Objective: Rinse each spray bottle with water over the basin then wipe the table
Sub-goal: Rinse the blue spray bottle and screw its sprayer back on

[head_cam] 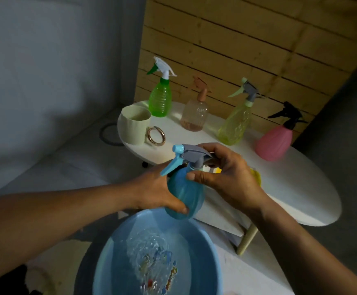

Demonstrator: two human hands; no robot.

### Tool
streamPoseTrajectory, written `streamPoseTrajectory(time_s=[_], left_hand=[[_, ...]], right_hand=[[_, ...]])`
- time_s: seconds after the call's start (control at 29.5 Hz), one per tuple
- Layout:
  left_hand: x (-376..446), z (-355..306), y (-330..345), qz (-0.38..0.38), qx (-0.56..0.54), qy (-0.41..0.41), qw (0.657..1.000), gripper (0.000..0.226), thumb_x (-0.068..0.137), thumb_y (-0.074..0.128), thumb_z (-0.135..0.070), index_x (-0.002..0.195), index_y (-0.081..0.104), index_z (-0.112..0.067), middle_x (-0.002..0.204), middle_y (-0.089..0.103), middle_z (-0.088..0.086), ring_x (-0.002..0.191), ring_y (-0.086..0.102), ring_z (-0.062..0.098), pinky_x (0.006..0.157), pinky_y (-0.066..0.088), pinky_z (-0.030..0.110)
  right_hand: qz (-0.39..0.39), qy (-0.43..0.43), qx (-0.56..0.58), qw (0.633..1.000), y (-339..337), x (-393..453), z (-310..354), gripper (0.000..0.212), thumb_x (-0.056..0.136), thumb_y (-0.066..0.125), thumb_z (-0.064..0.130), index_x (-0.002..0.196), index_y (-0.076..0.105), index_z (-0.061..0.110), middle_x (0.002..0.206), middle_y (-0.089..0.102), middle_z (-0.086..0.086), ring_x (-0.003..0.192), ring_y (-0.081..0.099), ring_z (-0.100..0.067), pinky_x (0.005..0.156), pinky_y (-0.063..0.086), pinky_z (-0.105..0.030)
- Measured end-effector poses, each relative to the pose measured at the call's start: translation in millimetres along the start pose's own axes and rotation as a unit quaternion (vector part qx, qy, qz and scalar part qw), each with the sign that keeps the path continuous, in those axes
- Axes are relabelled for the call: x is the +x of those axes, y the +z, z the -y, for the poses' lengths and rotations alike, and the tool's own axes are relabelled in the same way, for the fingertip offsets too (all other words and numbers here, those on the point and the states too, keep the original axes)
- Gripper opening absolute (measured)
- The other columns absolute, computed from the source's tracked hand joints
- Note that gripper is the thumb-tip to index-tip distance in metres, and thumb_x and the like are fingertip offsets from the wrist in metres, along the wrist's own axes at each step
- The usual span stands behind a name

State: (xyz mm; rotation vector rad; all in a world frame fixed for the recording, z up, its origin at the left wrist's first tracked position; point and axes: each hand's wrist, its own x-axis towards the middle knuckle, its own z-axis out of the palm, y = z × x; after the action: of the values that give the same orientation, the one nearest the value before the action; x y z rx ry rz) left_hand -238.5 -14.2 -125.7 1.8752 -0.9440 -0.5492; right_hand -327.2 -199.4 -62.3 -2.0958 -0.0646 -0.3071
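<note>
Right above the basin (118,248), the blue spray bottle (185,196) sits in the left hand's (158,188) curled grip while the right hand's (222,175) fingers pinch its grey sprayer head (196,153); wet plastic could slip, dropping it into the water.

Two bare forearms reach in from the bottom of the frame and meet just below its centre. The left arm enters from the lower left edge and runs almost level toward the middle. The left hand (160,190) is turned palm inward, its thumb and fingers curled around the round body of a blue spray bottle (185,196), the thumb tip low on the bottle's front. The right arm comes up from the lower right corner at a steep slant. The right hand (226,177) arches over the bottle's top, fingers bent around the grey spray head, thumb pointing left across the neck.
</note>
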Motion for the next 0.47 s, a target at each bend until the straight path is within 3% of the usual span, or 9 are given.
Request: streamPoseTrajectory(time_s=[0.1,0.2,0.31,0.47], left_hand=[[18,-17,-17,-0.021,0.019,0.008,1.000,0.066,0.061,0.098,-0.025,0.114,0.060,-0.037,0.103,0.068,-0.026,0.098,0.065,-0.006,0.077,0.053,0.015],[42,-32,-27,-0.046,0.041,0.011,0.998,0.068,0.061,0.098,-0.027,0.114,0.058,-0.043,0.105,0.066,-0.026,0.100,0.061,-0.014,0.076,0.048,0.004],[63,-36,-33,-0.063,0.039,0.013,0.997,0.070,0.061,0.099,-0.027,0.109,0.054,-0.048,0.107,0.064,-0.028,0.100,0.058,-0.019,0.074,0.045,0.001],[96,-30,-28,-0.059,0.034,0.004,0.998,0.084,0.063,0.098,-0.022,0.128,0.048,-0.042,0.107,0.061,-0.027,0.093,0.056,-0.021,0.070,0.045,0.000]], right_hand=[[-0.021,-0.020,0.003,1.000,-11,18,4,0.052,0.071,0.090,0.010,0.114,0.067,0.029,0.106,0.074,0.015,0.095,0.067,-0.005,0.084,0.053,-0.022],[-0.064,-0.035,0.024,0.997,-24,36,7,0.052,0.072,0.089,0.008,0.111,0.065,0.032,0.100,0.073,0.019,0.089,0.064,0.001,0.078,0.049,-0.016],[-0.095,-0.039,0.038,0.994,-30,51,2,0.052,0.074,0.088,0.007,0.112,0.064,0.031,0.100,0.073,0.014,0.090,0.066,-0.004,0.077,0.053,-0.020],[-0.147,-0.019,0.041,0.988,-32,65,-23,0.057,0.076,0.088,0.011,0.125,0.063,0.023,0.107,0.073,0.006,0.096,0.068,-0.010,0.082,0.057,-0.031]])
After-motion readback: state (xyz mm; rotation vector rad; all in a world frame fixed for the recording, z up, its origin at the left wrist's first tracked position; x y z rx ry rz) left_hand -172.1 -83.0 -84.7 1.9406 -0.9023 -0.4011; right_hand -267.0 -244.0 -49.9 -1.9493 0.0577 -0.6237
